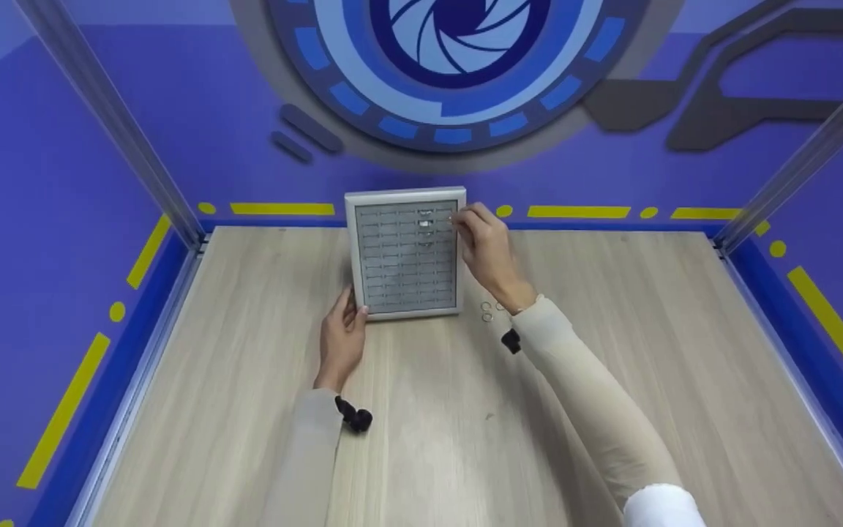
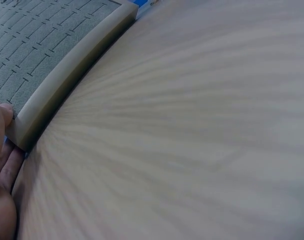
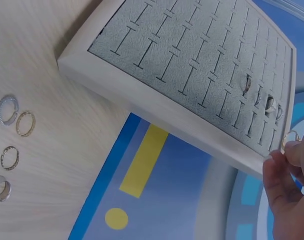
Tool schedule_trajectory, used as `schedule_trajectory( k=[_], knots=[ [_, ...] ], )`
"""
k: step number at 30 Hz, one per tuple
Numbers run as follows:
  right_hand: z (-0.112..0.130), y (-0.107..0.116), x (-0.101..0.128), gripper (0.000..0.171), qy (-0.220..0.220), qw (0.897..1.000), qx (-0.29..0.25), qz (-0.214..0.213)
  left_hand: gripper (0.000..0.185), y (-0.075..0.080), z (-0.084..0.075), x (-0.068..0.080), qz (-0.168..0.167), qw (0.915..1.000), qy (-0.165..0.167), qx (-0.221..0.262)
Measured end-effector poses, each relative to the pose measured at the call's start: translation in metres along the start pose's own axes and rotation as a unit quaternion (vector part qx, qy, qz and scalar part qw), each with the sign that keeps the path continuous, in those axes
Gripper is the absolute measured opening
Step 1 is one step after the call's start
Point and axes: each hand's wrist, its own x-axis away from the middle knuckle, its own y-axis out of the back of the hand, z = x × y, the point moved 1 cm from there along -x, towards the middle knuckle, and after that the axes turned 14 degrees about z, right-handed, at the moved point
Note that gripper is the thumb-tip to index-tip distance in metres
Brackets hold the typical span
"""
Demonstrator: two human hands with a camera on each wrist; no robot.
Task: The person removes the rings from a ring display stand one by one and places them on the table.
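Note:
A grey ring tray (image 1: 405,194) with rows of slots lies at the far middle of the wooden table (image 1: 465,424). My left hand (image 1: 353,309) holds its near left corner, thumb (image 2: 3,113) on the rim and fingers (image 2: 10,161) along the side. My right hand (image 1: 460,219) is at the tray's far right edge, where its fingertips pinch a gold ring (image 3: 290,137) just off the rim. Three rings (image 3: 269,104) stand in slots near that corner, also seen as glints (image 1: 425,219) in the head view.
Several loose rings (image 3: 6,109) lie on the table right of the tray, by my right wrist (image 1: 491,311). Metal posts and blue walls with yellow marks close the table in at the back and on both sides.

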Motion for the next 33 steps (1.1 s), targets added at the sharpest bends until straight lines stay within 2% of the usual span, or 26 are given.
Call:
schedule_trajectory(
  k=[17, 26, 33],
  knots=[
    [-0.002, 0.014, 0.03, 0.011, 0.008, 1.0, 0.023, 0.004, 0.063, 0.0, -0.001, 0.0, 0.0, 1.0, 0.002, 0.0],
    [-0.014, 0.019, 0.053, 0.01, 0.014, 0.999, 0.033, 0.027, 0.063, 0.0, -0.002, 0.001, -0.005, 1.0, -0.003, 0.001],
    [-0.026, 0.019, 0.074, 0.009, 0.019, 0.999, 0.02, 0.018, 0.063, -0.001, -0.001, 0.002, -0.006, 0.9999, -0.01, -0.001]
  ],
)
